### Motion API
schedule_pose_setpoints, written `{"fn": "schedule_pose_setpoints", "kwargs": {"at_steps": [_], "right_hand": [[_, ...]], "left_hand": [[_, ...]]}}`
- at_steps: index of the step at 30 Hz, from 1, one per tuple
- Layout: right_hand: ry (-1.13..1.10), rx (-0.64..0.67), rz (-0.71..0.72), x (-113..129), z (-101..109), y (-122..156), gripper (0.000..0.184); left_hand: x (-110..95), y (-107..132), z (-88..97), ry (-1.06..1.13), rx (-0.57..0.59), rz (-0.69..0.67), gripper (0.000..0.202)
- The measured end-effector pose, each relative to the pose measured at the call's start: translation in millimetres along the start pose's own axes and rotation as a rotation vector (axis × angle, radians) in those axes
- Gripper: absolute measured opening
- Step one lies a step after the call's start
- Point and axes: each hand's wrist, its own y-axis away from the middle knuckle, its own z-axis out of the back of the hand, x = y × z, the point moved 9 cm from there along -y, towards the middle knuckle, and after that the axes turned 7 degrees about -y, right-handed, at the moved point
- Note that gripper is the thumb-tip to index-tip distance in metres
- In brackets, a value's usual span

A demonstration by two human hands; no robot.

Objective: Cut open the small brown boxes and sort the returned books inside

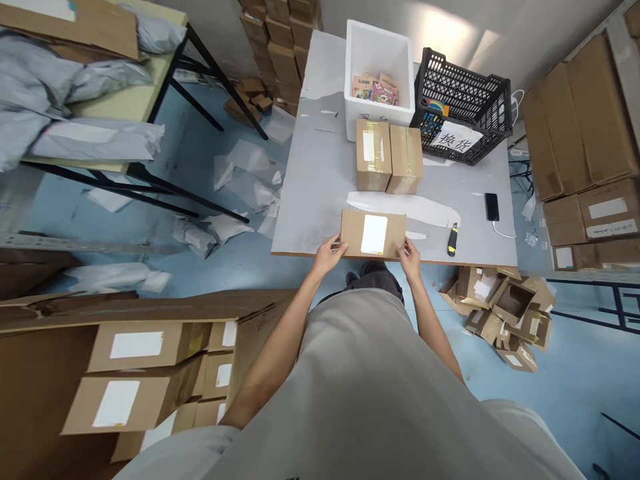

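A brown cardboard box (352,233) with a white label is held level at the table's front edge, between my two hands. My left hand (329,255) grips its left end, thumb toward the near side. At the opposite end, my right hand (410,259) has its fingers closed on the box's near right corner. Beyond it, two taped cardboard boxes (374,175) stand side by side on the grey table (313,193). A box cutter (453,240) with a black and yellow handle lies to the right of my right hand.
A white bin (379,53) with small colourful packets and a black crate (467,87) stand at the back. A phone (492,207) with a cable lies on the right. Opened boxes (513,303) litter the floor. At lower left, a large carton (265,333) contains several labelled boxes.
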Motion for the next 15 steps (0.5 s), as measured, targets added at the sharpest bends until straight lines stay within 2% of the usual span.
{"fn": "schedule_pose_setpoints", "kwargs": {"at_steps": [3,6,10,15], "right_hand": [[0.020,0.038,-0.041,-4,-6,-2,0.075],[0.086,0.037,-0.060,-16,2,-2,0.070],[0.139,-0.029,-0.099,-36,24,6,0.065],[0.115,-0.009,-0.152,-51,20,20,0.057]], "left_hand": [[2,-6,-1.8,-0.033,0.005,0.040,0.064],[9,-6,-4.2,-0.030,-0.011,0.066,0.056],[27,5,-3.0,-0.028,-0.041,0.126,0.051],[36,21,-7.9,-0.026,-0.021,0.151,0.036]]}}
